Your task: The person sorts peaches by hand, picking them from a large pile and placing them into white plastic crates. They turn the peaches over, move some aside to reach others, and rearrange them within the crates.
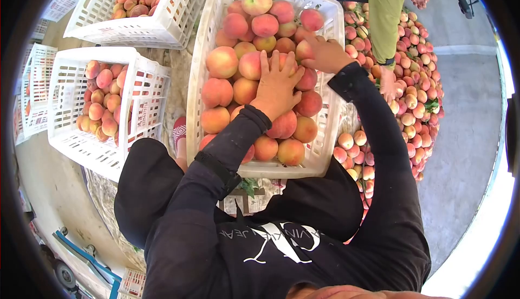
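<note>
A white plastic crate [197, 82] full of peaches [222, 62] stands in front of my body. My left hand [277, 87] lies on the peaches near the crate's middle, its fingers spread. At the right side of the crate, my right hand [326, 54] reaches in over the rim and touches the peaches there. Its fingers are bent, and their tips are partly hidden among the fruit, so whether they grip a peach does not show.
Two more white crates [176, 25] [132, 90] with peaches stand at the left. A large pile of peaches [414, 93] spreads at the right, where another person's hand [388, 83] reaches down from a green sleeve [383, 12]. A blue metal frame [86, 255] is at lower left.
</note>
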Demonstrator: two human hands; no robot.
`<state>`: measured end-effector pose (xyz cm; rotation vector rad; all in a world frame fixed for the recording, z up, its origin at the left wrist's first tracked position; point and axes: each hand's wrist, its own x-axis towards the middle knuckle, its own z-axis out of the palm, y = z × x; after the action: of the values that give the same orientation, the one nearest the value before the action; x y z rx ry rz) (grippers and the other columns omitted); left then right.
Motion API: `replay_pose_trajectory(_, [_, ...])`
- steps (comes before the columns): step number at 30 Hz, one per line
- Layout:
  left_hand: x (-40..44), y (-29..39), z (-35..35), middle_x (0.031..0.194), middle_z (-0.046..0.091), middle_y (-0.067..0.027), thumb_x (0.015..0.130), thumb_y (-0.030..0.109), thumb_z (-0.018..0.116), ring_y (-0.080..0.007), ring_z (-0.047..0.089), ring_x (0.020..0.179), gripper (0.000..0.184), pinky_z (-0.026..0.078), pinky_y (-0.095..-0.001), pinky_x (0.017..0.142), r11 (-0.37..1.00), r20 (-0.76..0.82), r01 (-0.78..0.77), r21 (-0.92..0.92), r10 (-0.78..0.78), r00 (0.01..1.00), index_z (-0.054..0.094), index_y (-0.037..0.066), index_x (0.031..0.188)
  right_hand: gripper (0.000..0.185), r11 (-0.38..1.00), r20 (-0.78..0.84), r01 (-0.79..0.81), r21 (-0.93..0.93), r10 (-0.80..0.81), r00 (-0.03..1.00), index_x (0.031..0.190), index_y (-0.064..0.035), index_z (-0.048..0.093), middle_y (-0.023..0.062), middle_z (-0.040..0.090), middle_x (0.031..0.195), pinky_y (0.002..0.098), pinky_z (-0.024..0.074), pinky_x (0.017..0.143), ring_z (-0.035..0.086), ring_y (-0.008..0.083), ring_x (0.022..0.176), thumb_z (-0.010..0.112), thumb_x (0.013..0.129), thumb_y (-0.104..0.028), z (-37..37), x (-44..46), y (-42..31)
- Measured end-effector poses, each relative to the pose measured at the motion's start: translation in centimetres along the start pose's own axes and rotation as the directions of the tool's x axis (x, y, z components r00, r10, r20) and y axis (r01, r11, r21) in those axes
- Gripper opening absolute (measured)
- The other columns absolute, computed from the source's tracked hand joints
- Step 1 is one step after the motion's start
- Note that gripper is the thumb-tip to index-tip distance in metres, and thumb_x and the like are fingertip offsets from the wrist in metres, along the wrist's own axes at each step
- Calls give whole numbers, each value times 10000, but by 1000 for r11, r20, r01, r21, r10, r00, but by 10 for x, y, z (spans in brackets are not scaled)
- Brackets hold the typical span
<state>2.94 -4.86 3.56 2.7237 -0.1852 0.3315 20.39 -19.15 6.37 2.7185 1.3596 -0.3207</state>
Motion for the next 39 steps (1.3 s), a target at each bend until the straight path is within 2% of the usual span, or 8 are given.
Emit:
replay_pose_trajectory(5, [3, -1, -2, 1482, 388, -166, 770, 378, 696, -464, 328, 1360, 579, 135, -683, 1125, 1000, 15, 7, 7, -7, 1000, 595, 198, 1310, 661, 929, 117, -285, 234, 264, 957, 1261, -142, 508, 167, 687, 1099, 461, 495, 867, 674, 369, 945, 624, 747, -541, -21, 20, -14])
replay_pose_trajectory(10, [0, -1, 3, 1487, 381, -170, 772, 388, 701, -468, 323, 1362, 578, 129, -683, 1129, 1000, -9, -5, -4, 5, 1000, 599, 200, 1309, 556, 973, 415, -187, 137, 115, 903, 1179, -160, 559, 118, 696, 1092, 452, 494, 865, 664, 347, 991, 571, 772, -539, -59, 28, -8])
replay_pose_trajectory(12, [3, 1, 0, 1486, 383, -171, 773, 404, 704, -469, 324, 1360, 587, 132, -684, 1127, 1000, 2, -3, -5, 3, 1000, 598, 197, 1312, 455, 975, 302, -171, 142, 122, 946, 1121, -129, 605, 118, 682, 1129, 456, 494, 868, 657, 342, 999, 524, 839, -477, -20, 32, 5])
replay_pose_trajectory(13, [2, 1, -1, 1484, 384, -173, 775, 420, 708, -470, 325, 1358, 595, 135, -684, 1125, 1000, 23, 8, -5, -8, 1000, 596, 195, 1315, 378, 956, 164, 286, 66, -293, 942, 1045, -105, 656, 145, 658, 1171, 466, 501, 856, 653, 354, 978, 490, 894, -410, 1, 31, 20])
replay_pose_trajectory(14, [1, 0, -1, 1484, 384, -173, 775, 420, 708, -470, 325, 1358, 595, 135, -684, 1125, 1000, 22, 14, -5, -14, 1000, 596, 195, 1315, 378, 954, 166, 292, 66, -299, 940, 1045, -105, 656, 145, 658, 1171, 466, 501, 856, 653, 354, 978, 490, 894, -410, 9, 31, 18])
replay_pose_trajectory(20, [6, 2, -5, 1474, 398, -171, 786, 469, 710, -447, 343, 1346, 673, 169, -673, 1111, 999, 3, -8, 35, 8, 1000, 538, 181, 1369, 294, 925, 27, -192, 328, 194, 981, 1000, -59, 679, 152, 666, 1008, 453, 490, 827, 615, 365, 973, 521, 930, -296, 13, 19, -7])
replay_pose_trajectory(27, [62, -63, -41, 1013, 637, -87, 826, 279, 679, -303, 638, 912, 434, 497, -474, 792, 992, 25, 123, 5, -123, 992, 589, 129, 1222, 258, 942, -317, -185, 280, 273, 908, 1026, -108, 639, 167, 664, 1015, 515, 485, 870, 620, 382, 962, 467, 874, -227, 35, 16, -15])
replay_pose_trajectory(39, [112, -113, -1, 942, 641, -138, 741, 227, 775, -333, 646, 877, 638, 493, -443, 782, 886, 175, -142, 442, 70, 982, 497, 166, 1312, 475, 891, -370, -192, 412, 356, 858, 1285, -43, 548, 196, 634, 1182, 519, 438, 947, 571, 383, 1118, 510, 848, -225, 31, 12, -23])
